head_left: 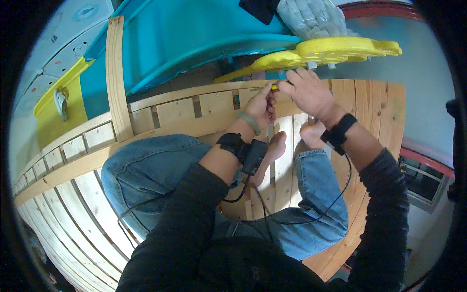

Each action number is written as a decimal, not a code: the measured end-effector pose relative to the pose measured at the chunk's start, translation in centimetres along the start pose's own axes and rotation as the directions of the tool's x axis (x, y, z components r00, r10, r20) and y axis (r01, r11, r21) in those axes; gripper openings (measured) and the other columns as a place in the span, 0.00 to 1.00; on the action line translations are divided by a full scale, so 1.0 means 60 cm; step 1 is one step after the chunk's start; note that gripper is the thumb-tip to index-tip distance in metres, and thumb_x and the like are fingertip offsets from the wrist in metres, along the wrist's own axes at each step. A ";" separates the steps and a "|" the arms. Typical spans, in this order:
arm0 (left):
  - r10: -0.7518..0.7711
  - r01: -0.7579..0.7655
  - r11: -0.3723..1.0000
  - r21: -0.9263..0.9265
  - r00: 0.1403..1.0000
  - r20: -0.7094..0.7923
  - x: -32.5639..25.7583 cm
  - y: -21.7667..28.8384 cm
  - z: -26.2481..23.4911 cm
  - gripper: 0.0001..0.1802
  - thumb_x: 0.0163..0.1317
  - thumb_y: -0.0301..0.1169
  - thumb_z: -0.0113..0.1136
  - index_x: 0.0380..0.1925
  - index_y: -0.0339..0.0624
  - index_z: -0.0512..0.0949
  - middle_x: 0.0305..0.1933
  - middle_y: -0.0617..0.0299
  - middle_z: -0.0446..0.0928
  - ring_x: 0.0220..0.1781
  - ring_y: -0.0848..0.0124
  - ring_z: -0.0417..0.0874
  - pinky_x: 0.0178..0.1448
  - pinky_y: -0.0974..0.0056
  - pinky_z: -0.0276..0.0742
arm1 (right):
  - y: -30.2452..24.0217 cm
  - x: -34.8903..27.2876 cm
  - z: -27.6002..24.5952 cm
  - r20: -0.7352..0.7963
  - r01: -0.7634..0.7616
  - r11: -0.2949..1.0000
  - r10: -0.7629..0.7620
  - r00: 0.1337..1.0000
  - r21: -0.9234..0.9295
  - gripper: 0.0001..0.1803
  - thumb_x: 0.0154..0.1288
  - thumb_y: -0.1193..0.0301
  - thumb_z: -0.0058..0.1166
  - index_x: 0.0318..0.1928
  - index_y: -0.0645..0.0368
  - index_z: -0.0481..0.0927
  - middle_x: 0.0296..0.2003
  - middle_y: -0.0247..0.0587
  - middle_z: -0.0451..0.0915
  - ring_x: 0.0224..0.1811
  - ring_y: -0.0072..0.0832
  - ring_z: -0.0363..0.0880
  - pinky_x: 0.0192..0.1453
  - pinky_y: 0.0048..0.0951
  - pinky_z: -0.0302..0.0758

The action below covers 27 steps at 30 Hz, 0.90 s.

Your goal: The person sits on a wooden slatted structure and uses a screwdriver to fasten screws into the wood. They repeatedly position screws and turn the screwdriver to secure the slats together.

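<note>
My two hands meet over the wooden side rail (170,127) of a slatted bed frame. Between their fingertips shows a small yellow piece (275,87) with a dark part; most of it is covered, so its kind is unclear. My right hand (310,93) has its fingers closed on this piece from the right. Just left of it my left hand (259,108), with a pale green bangle (249,123) at the wrist, is closed in a pinch, its thumb and forefinger reaching the piece. Whatever else the left fingers hold is hidden. My bare feet rest on the slats below.
An upright wooden post (116,78) rises from the rail at left. Beyond the rail stand a turquoise plastic slide (194,29), a yellow plastic panel (350,48) and a clear plastic bag (311,19). Cables run from black wrist straps (233,146) across my lap.
</note>
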<state>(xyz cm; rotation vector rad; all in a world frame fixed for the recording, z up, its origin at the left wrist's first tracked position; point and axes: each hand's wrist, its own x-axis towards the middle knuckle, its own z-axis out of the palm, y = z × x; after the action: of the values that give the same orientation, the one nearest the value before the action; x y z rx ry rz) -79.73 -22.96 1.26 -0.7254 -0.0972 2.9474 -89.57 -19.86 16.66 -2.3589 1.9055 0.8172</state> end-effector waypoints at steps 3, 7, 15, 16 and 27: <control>0.045 -0.043 0.999 0.033 0.997 -0.057 0.005 0.001 -0.005 0.22 0.59 0.58 0.57 0.25 0.53 0.72 0.18 0.77 0.60 0.17 0.80 0.57 0.23 0.70 0.55 | -0.035 -0.002 -0.001 0.039 -0.146 0.986 0.144 0.989 0.080 0.12 0.60 0.61 0.48 0.44 0.47 0.72 0.37 0.41 0.73 0.42 0.43 0.76 0.44 0.40 0.74; 0.075 -0.073 0.995 0.062 0.997 -0.031 0.013 -0.009 -0.005 0.23 0.58 0.59 0.57 0.26 0.51 0.71 0.18 0.75 0.60 0.17 0.78 0.58 0.23 0.68 0.56 | -0.058 -0.011 0.006 0.395 -0.729 0.606 0.614 0.683 0.318 0.24 0.63 0.50 0.51 0.47 0.58 0.70 0.35 0.56 0.79 0.41 0.51 0.79 0.42 0.47 0.74; 0.025 -0.019 0.998 0.060 0.995 -0.092 0.008 -0.017 -0.008 0.23 0.61 0.57 0.55 0.26 0.49 0.71 0.19 0.74 0.62 0.17 0.78 0.59 0.23 0.67 0.57 | -0.026 -0.022 0.012 -0.013 -0.198 0.955 0.206 0.978 0.222 0.18 0.61 0.62 0.54 0.47 0.58 0.67 0.35 0.52 0.78 0.39 0.51 0.77 0.42 0.47 0.73; 0.040 -0.033 0.996 0.082 0.995 -0.087 0.008 -0.016 -0.009 0.22 0.62 0.56 0.55 0.26 0.50 0.71 0.19 0.74 0.62 0.18 0.78 0.59 0.23 0.67 0.57 | -0.025 -0.020 0.009 -0.090 -0.106 0.984 0.119 0.989 0.145 0.18 0.61 0.64 0.54 0.47 0.58 0.67 0.35 0.51 0.78 0.39 0.51 0.77 0.42 0.47 0.73; 0.118 -0.118 0.993 0.030 0.993 0.005 -0.001 -0.017 0.007 0.22 0.63 0.56 0.53 0.24 0.51 0.71 0.18 0.74 0.61 0.18 0.78 0.59 0.24 0.67 0.58 | -0.045 0.005 -0.001 0.087 -0.411 0.880 0.402 0.911 0.238 0.08 0.61 0.65 0.53 0.38 0.53 0.73 0.35 0.44 0.75 0.41 0.43 0.76 0.44 0.44 0.71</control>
<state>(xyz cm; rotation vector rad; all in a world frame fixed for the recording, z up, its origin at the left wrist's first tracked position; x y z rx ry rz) -79.80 -22.00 1.73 -0.7467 -0.0103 3.0543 -87.02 -19.46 15.73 -1.8135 2.3692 0.5744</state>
